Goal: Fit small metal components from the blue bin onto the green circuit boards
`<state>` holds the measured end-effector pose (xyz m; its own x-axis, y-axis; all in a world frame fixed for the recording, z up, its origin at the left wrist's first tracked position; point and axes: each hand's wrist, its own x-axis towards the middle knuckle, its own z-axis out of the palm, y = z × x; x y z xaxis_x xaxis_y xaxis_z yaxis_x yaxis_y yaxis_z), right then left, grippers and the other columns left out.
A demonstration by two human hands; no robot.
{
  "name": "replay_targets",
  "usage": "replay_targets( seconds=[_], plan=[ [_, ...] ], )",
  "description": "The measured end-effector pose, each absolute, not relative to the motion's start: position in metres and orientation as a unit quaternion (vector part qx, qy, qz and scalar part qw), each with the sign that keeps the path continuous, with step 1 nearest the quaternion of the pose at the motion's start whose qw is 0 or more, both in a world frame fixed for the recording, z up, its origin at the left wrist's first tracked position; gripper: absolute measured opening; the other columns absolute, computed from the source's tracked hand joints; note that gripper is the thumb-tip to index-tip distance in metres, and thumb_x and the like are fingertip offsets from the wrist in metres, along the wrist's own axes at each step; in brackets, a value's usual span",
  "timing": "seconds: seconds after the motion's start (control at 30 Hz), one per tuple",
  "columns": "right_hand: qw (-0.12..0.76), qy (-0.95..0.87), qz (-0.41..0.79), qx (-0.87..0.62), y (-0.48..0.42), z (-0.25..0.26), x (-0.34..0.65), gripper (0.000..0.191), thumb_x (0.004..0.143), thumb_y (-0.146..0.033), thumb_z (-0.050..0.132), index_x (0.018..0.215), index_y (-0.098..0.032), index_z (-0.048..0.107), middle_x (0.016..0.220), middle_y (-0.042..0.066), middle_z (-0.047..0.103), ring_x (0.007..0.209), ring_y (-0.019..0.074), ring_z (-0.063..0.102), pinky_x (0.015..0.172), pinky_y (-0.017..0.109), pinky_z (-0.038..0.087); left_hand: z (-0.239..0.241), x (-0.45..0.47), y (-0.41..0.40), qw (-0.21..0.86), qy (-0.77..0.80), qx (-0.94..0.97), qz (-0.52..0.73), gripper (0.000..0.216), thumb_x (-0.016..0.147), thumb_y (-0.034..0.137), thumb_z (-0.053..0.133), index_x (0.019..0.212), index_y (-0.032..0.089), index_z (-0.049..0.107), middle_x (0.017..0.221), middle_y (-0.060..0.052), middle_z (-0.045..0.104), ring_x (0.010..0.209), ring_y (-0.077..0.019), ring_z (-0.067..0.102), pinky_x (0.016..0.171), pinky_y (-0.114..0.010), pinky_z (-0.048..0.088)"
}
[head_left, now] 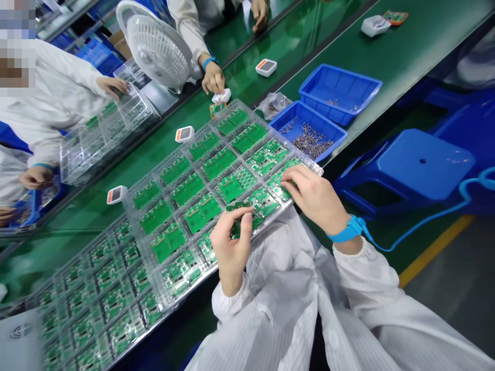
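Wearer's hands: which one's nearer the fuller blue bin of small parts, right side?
Right. The right hand is just below the blue bin in the image, at the clear tray's end nearest it; the left hand is farther off, left along the tray's near edge.

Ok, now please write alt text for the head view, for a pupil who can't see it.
A person's left hand holds a green circuit board over a clear tray of similar boards, while the right hand is at another. Beyond are two blue bins holding small metal parts, a white fan and co-workers' hands.
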<state>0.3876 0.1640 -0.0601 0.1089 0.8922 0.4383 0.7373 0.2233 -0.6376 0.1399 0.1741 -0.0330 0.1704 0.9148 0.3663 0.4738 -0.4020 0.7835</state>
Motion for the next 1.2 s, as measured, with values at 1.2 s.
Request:
replay_targets(
  seconds=[1.2],
  plan=[
    [0.639, -0.585, 0.207, -0.454, 0.132, -0.063, 0.331, 0.007, 0.117, -0.026, 0.07, 0.117, -0.028, 0.077, 0.113, 0.007, 0.079, 0.105, 0.0239, 0.079, 0.092, 0.041, 0.069, -0.028, 0.16, 0.166, 0.357, 0.451, 0.695, 0.431, 0.015, 0.105, 0.041, 0.088, 0.104, 0.027, 0.091, 0.098, -0.004, 0.089, 0.087, -0.0212, 0.083, 0.085, -0.035, 0.067]
  ],
)
